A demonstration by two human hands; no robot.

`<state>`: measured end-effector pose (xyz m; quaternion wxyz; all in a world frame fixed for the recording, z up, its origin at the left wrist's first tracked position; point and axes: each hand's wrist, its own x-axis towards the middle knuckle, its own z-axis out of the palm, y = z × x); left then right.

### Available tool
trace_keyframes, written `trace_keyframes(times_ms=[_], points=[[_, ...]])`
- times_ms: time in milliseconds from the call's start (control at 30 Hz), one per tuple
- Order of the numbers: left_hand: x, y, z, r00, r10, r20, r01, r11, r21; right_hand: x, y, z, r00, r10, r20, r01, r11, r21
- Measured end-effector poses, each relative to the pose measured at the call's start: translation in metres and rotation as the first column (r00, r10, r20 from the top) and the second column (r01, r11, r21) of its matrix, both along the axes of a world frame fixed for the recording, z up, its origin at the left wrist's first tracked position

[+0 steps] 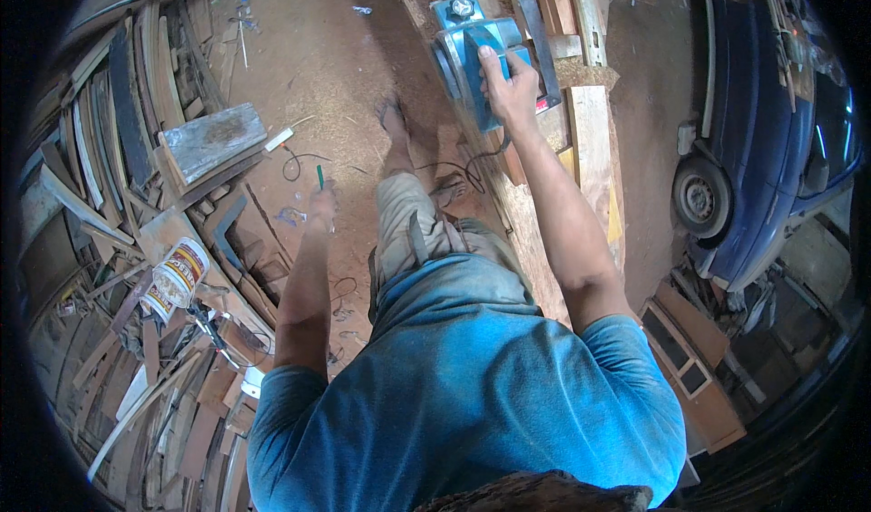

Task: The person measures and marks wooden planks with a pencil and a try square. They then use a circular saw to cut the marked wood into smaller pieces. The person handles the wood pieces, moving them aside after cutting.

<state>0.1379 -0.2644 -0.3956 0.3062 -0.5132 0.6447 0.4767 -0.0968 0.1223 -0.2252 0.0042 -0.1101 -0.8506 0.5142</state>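
Gripping a blue power tool (470, 69): right hand (512, 87), the nearer. Tool: forward and left of that wrist, over long boards (592, 140), long axis running forward. Left hand (322, 205): well apart, holding a green object (320, 176).

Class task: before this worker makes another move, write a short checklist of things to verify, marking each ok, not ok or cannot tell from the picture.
1. Right hand gripping the blue planer: ok, fingers are round its handle.
2. Left hand well apart from the planer: ok, it hangs out to the left.
3. Left hand free: not ok, a small green stick pokes out of it.
4. Cord well away from the feet: not ok, it runs close to the right foot.
5. Planer switched off: cannot tell.
6. Planer's underside resting on the boards: cannot tell, that face is hidden.
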Motion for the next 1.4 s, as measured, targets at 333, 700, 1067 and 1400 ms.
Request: trace_keyframes(times_ms=[333,700,1067,1400], points=[[0.003,-0.019,-0.008,0.989,0.141,-0.046,-0.139,0.989,0.057,-0.075,-0.036,-0.003,0.998,0.009,-0.057,-0.008,1.0,0.011],[-0.008,-0.034,-0.003,0.961,0.27,-0.056,-0.267,0.962,0.052,-0.156,-0.071,0.004,1.0,0.02,-0.023,-0.017,0.99,0.142],[-0.007,-0.05,-0.024,0.911,0.402,-0.092,-0.382,0.907,0.179,-0.197,-0.105,0.062,0.988,-0.025,0.15,-0.017,0.962,0.272],[-0.024,-0.05,-0.015,0.945,0.321,-0.058,-0.313,0.942,0.12,-0.237,-0.115,0.041,1.0,0.02,0.007,-0.021,0.978,0.209]])
